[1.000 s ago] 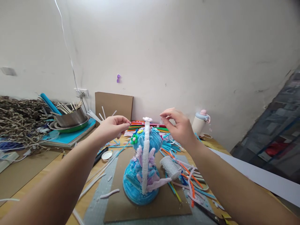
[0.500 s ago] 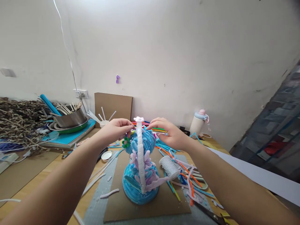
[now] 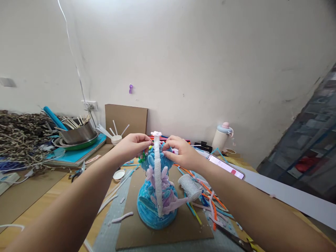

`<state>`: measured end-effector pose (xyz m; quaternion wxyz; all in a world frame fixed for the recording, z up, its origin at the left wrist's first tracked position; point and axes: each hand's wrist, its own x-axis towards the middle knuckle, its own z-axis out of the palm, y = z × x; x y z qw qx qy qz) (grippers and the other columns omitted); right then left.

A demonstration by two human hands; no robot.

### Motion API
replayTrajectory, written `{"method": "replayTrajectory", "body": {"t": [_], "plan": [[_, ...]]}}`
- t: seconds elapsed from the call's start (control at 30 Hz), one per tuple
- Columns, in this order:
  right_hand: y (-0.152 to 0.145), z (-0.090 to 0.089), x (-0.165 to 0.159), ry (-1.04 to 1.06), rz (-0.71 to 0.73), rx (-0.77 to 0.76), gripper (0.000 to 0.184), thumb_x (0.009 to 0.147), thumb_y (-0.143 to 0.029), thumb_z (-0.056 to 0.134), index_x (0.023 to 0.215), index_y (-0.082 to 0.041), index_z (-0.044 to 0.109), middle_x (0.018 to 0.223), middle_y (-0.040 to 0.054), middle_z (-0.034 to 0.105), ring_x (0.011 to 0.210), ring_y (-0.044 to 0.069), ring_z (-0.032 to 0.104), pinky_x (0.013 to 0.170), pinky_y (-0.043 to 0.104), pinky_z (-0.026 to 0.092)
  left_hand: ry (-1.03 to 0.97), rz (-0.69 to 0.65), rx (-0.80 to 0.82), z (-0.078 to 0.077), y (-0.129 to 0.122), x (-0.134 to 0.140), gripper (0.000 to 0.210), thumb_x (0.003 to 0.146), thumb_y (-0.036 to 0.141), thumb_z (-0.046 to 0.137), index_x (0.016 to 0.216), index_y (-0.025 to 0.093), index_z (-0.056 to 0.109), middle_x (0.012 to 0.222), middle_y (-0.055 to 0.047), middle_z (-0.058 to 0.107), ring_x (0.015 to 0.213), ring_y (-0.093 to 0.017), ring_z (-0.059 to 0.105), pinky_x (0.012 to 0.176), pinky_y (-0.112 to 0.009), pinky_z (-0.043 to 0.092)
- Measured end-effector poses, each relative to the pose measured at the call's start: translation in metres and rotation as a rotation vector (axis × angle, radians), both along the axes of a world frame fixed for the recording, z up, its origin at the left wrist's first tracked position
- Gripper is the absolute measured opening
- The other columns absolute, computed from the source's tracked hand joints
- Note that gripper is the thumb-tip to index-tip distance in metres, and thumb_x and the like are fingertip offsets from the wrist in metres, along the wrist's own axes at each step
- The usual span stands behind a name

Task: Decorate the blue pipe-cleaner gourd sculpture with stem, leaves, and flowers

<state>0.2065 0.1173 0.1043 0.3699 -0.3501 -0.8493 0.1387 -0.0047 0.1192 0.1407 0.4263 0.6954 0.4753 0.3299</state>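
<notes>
Pinching with left hand [image 3: 135, 144], cupping top of blue craft [image 3: 164, 180] with right hand [image 3: 181, 151], centre frame (can't tell if gripping anything). Could bend white stem [image 3: 157, 171] by overpressing.

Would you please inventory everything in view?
fuzzy sculpture: one, mostly blue, centre
cardboard sheets: several, brown, beneath and behind sculpture
fuzzy stems: many, multicoloured, around sculpture
cylindrical spool: one, white, centre right
capped bottle: one, cream, back right
lit phone: one, pale screen, right
metal bowl: one, silver, back left
shallow plate: one, green, under bowl
round dish: one, white, centre left
dry twigs: many, brown, left
wall ornament: one, purple, back
wooden table: one, tan, below
left hand, right hand: two, bare, around sculpture's top
</notes>
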Motion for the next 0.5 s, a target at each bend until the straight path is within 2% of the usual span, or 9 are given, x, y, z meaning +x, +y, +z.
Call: {"method": "replayTrajectory", "body": {"t": [0.1, 0.23, 0.3, 0.4, 0.5], "plan": [[0.001, -0.001, 0.001, 0.128, -0.047, -0.088, 0.007, 0.076, -0.019, 0.057, 0.069, -0.018, 0.058, 0.079, 0.0013, 0.055, 0.075, 0.015, 0.053, 0.071, 0.03, 0.041, 0.005, -0.024, 0.034, -0.003, 0.001, -0.001, 0.018, 0.075, 0.034, 0.061, 0.075, 0.016, 0.062, 0.057, 0.003, 0.053, 0.043, -0.006, 0.042, 0.042, -0.02, 0.03], [0.0, 0.003, 0.003, 0.311, -0.097, -0.306, 0.012, 0.079, -0.03, 0.054, 0.076, -0.019, 0.056, 0.067, -0.0023, 0.051, 0.063, 0.013, 0.047, 0.06, 0.027, 0.039, -0.01, -0.014, 0.066, -0.003, 0.003, 0.0, 0.017, 0.075, 0.034, 0.061, 0.077, 0.017, 0.062, 0.058, 0.003, 0.054, 0.043, -0.006, 0.042, 0.043, -0.02, 0.03], [-0.002, 0.006, 0.0, 0.277, -0.094, -0.305, 0.017, 0.078, -0.034, 0.058, 0.081, -0.018, 0.061, 0.075, -0.0002, 0.055, 0.067, 0.014, 0.05, 0.063, 0.029, 0.04, -0.029, -0.004, 0.061, -0.002, 0.004, 0.001, 0.017, 0.075, 0.034, 0.061, 0.077, 0.017, 0.062, 0.058, 0.002, 0.054, 0.043, -0.006, 0.041, 0.043, -0.02, 0.029], [-0.005, 0.009, -0.007, 0.17, -0.08, -0.224, 0.012, 0.073, -0.028, 0.064, 0.079, -0.018, 0.068, 0.087, 0.0033, 0.058, 0.081, 0.017, 0.055, 0.074, 0.032, 0.042, -0.038, -0.019, 0.064, -0.001, 0.003, 0.003, 0.018, 0.075, 0.034, 0.061, 0.077, 0.016, 0.062, 0.057, 0.003, 0.054, 0.043, -0.006, 0.041, 0.043, -0.02, 0.029], [-0.007, 0.009, -0.011, 0.205, -0.089, -0.284, 0.007, 0.071, -0.024, 0.065, 0.071, -0.018, 0.065, 0.079, 0.0015, 0.057, 0.078, 0.017, 0.055, 0.074, 0.031, 0.041, -0.027, -0.017, 0.075, -0.001, 0.003, 0.003, 0.017, 0.075, 0.033, 0.06, 0.079, 0.017, 0.062, 0.058, 0.003, 0.054, 0.044, -0.006, 0.043, 0.043, -0.02, 0.031]]}}
